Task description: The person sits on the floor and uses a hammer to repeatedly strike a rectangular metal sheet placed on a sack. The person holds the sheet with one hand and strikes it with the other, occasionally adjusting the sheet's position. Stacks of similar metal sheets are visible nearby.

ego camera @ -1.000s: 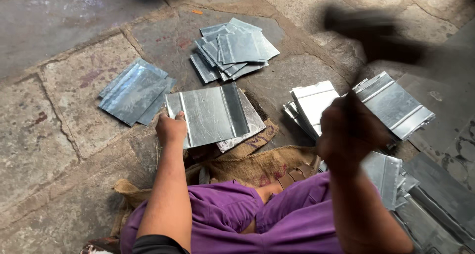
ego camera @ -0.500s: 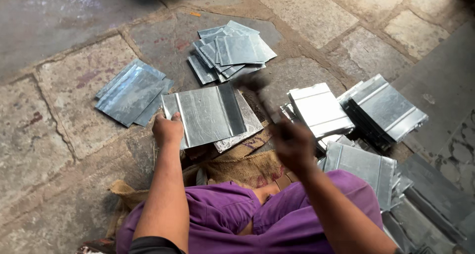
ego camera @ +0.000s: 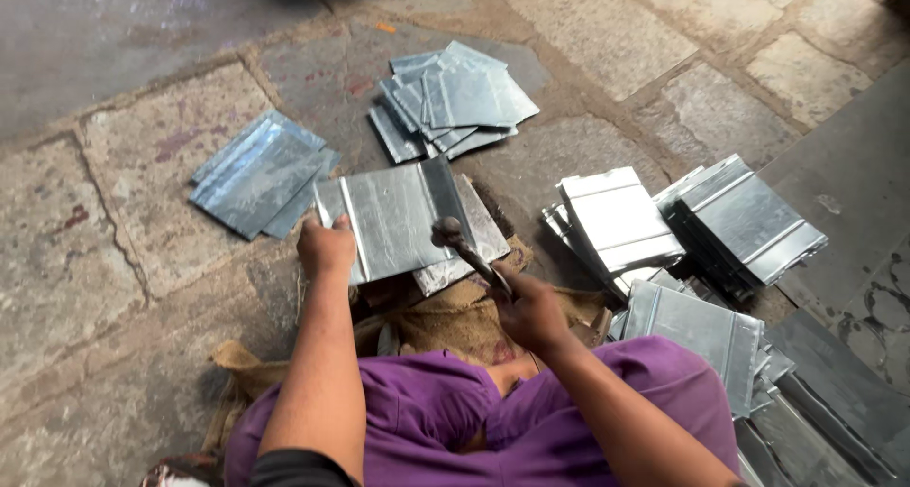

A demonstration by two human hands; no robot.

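Hammer [ego camera: 462, 244] now down on metal sheet [ego camera: 393, 217], raised a second ago; strike apparently landed. Right hand [ego camera: 527, 309] clenched round handle. Left hand [ego camera: 325, 248] pinning sheet edge on burlap [ego camera: 445, 321].

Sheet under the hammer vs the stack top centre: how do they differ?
The metal sheet is single, pinned flat by the left hand at its near-left edge; the top stack is many sheets, fanned loosely, untouched. The sheet has the hammer head, gripped by the right hand, at its near-right edge; the stack lies farther off on bare stone floor. The sheet shows a dark folded strip; the stack none clearly. Both are shiny grey metal.
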